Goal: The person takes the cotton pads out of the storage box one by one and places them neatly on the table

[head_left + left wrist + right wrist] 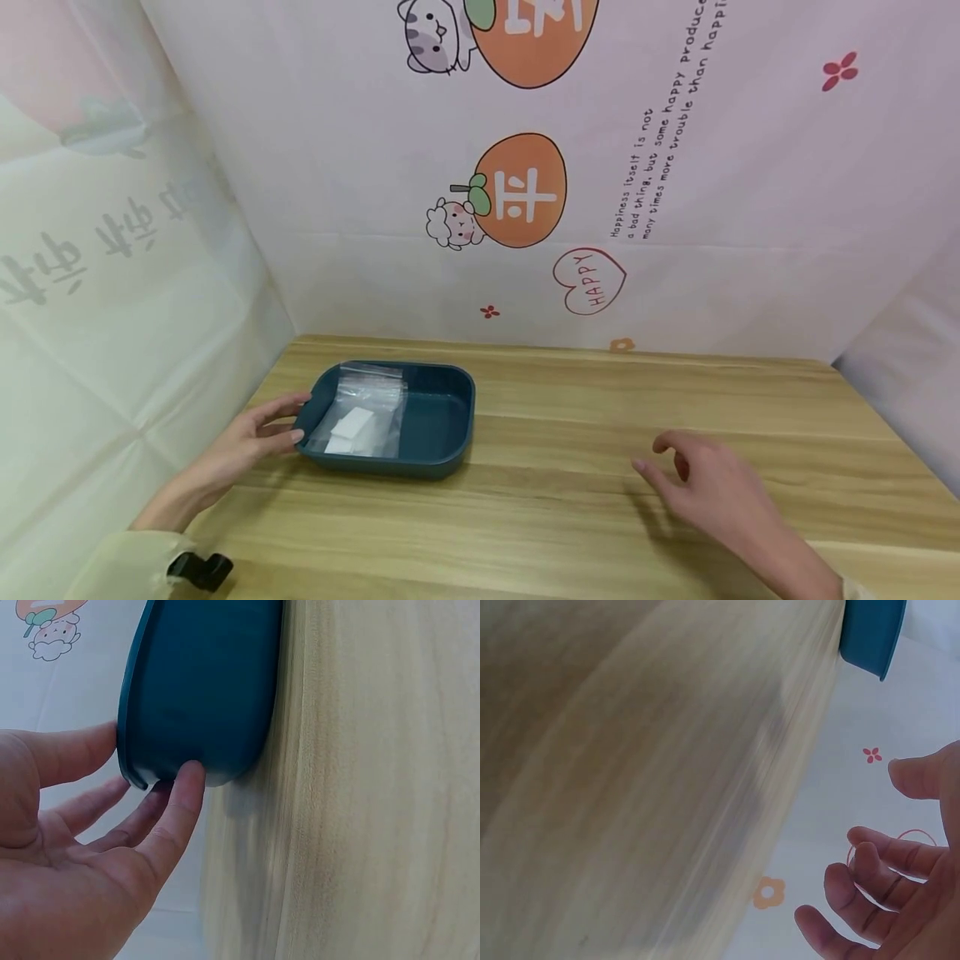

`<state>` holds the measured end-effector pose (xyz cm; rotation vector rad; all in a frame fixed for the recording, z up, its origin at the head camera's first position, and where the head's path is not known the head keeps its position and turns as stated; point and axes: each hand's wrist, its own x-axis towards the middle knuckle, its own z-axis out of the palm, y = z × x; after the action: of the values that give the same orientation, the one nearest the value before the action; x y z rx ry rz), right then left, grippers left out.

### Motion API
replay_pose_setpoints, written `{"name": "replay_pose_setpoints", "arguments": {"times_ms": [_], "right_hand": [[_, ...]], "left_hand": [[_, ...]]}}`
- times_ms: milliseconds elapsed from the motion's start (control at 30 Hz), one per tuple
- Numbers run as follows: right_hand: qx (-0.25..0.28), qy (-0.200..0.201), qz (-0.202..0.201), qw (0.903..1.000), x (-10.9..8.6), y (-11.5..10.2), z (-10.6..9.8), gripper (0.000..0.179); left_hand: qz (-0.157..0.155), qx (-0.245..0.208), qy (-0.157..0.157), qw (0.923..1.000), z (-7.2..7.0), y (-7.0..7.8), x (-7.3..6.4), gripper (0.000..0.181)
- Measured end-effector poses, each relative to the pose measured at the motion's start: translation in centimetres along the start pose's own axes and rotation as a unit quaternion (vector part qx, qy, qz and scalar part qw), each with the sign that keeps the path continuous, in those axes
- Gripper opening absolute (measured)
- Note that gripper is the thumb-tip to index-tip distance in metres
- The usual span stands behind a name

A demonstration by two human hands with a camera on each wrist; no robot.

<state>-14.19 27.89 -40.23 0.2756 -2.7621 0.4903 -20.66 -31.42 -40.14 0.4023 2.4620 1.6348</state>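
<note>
A dark teal plastic bin [438, 417] with rounded corners stands on the left part of the wooden table. Clear zip-lock bags [386, 408] with white flat pieces [351, 423] inside lie in the bin's left half. At the bin's left end, my left hand [251, 433] holds the rim. In the left wrist view, the thumb [79, 752] meets the rim and a fingertip [193, 774] lies against the outer wall. Well to the right of the bin, my right hand [716, 487] hovers low over the table, its fingers loosely bent and holding nothing.
The wooden table [555, 517] has a pale wood grain. Behind it hangs a white cloth [360, 275] printed with cartoon fruit, animals and lettering, and another white cloth [172, 333] covers the left side. A black strap [201, 571] sits at the left sleeve.
</note>
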Motion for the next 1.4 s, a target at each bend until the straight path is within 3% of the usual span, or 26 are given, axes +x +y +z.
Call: {"name": "replay_pose_setpoints", "arguments": {"times_ms": [467,900,1200,1400], "right_hand": [[0.033,-0.008,0.018,0.9993,-0.5,-0.1,-0.3,0.040],[0.035,-0.041,0.027,0.9982,-0.3,-0.7,-0.5,0.042],[0.033,-0.036,0.013,0.9987,-0.1,-1.0,-0.4,0.038],[0.034,-0.035,0.001,0.9988,0.2,-1.4,-0.3,0.035]], "left_hand": [[-0.011,0.022,0.009,0.9997,1.2,0.6,0.7,0.068],[-0.013,-0.015,-0.013,0.9997,3.3,1.4,1.5,0.068],[-0.007,-0.017,-0.021,0.9996,5.1,2.0,2.3,0.068],[-0.020,0.001,-0.012,0.9997,6.1,2.4,2.5,0.067]]}}
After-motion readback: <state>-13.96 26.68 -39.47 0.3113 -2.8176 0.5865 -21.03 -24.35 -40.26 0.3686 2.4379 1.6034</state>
